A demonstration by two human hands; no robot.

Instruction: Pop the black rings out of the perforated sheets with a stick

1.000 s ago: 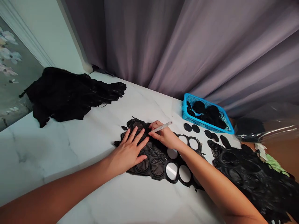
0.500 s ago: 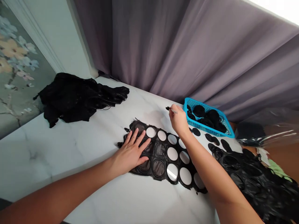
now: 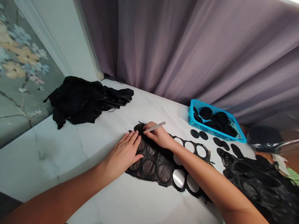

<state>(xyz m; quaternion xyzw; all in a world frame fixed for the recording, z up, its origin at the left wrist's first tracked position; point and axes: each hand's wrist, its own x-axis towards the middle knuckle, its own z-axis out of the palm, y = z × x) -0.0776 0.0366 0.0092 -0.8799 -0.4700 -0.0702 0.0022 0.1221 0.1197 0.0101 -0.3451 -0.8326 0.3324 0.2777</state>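
A black sheet (image 3: 149,168) of joined rings lies on the white marbled table; several rings toward its right show white through open holes, while those at the left are filled with dark film. My left hand (image 3: 126,151) rests on the sheet's left end, palm down with fingers spread. Just right of its fingertips, my right hand (image 3: 158,135) grips a slim grey pen-like tool (image 3: 157,126) over the sheet's upper left corner. The tool's tip is hidden by my fingers.
A blue basket (image 3: 216,134) holding black discs stands at the back right. Loose black discs (image 3: 203,135) lie in front of it. A dark crumpled heap (image 3: 79,99) sits at the back left, and more black ring sheeting (image 3: 263,183) at the right. Behind hangs a purple-grey curtain (image 3: 175,56).
My right hand has moved left from beside the basket to the sheet's upper left corner, and the dark piece at the tool's tip is out of sight. My left hand has shifted slightly left on the sheet.
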